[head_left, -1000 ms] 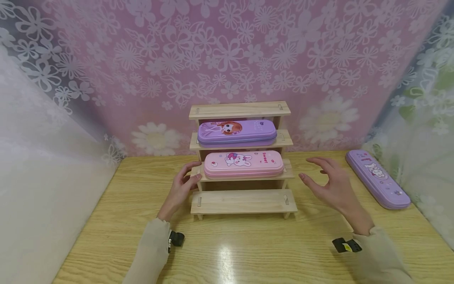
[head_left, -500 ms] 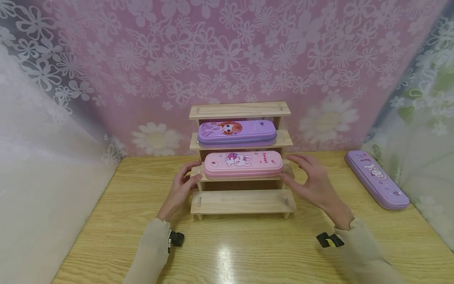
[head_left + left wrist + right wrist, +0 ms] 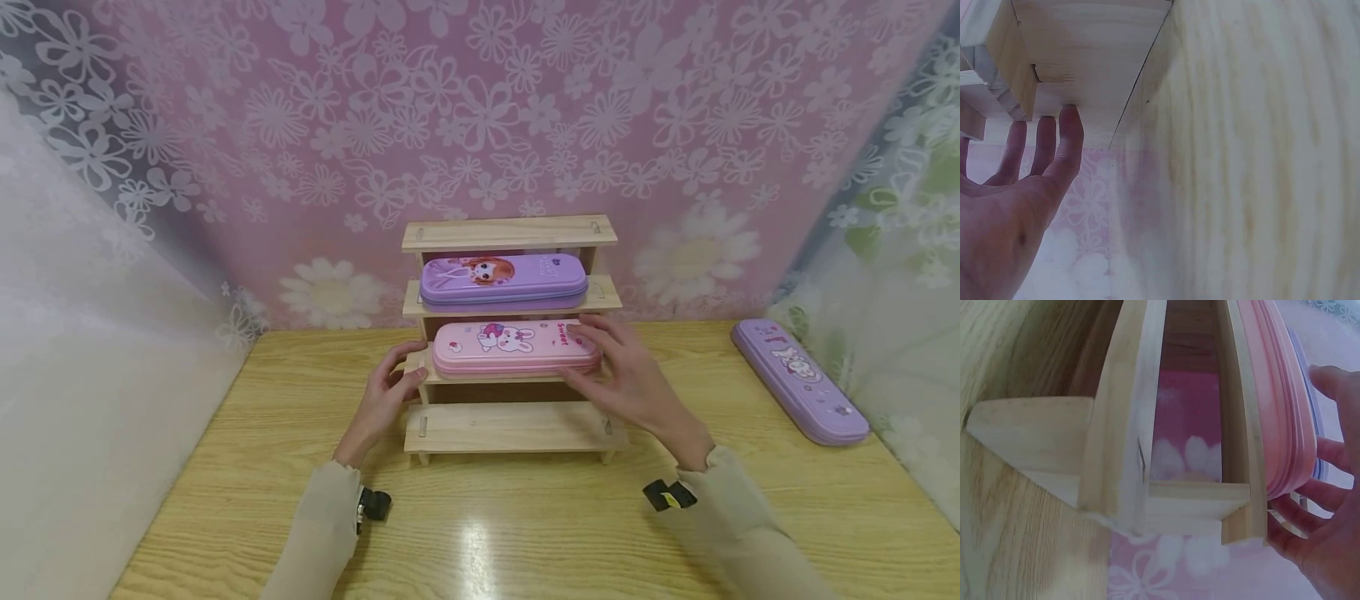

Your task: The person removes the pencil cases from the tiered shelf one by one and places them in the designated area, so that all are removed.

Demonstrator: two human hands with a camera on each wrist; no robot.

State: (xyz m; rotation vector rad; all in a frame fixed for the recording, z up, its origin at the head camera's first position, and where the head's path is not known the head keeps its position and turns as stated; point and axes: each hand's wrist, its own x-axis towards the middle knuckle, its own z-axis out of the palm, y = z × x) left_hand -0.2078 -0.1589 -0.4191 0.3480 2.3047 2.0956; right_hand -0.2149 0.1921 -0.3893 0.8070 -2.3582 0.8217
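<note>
A light wooden stepped rack (image 3: 472,427) stands on the table. On its second step from the bottom lies a pink pencil case (image 3: 465,354) with a rabbit picture and the word "Sweet". My right hand (image 3: 637,387) grips that case's right end, thumb at the front edge and a finger over the top. In the right wrist view, fingers (image 3: 1329,494) curve round the rounded end of the case. My left hand (image 3: 378,408) holds the left end of the same step, and the left wrist view has its fingertips against the wood. A purple pencil case (image 3: 480,287) with a girl picture lies one step higher.
Another purple pencil case (image 3: 802,379) lies slanted on the wooden table (image 3: 315,533) at the far right. A pink floral backdrop (image 3: 480,108) rises close behind the rack, with pale curtains (image 3: 90,350) at both sides.
My right hand has moved left from the space beside the rack and closed round the right end of the pink pencil case. The left hand has stayed at the rack's left edge.
</note>
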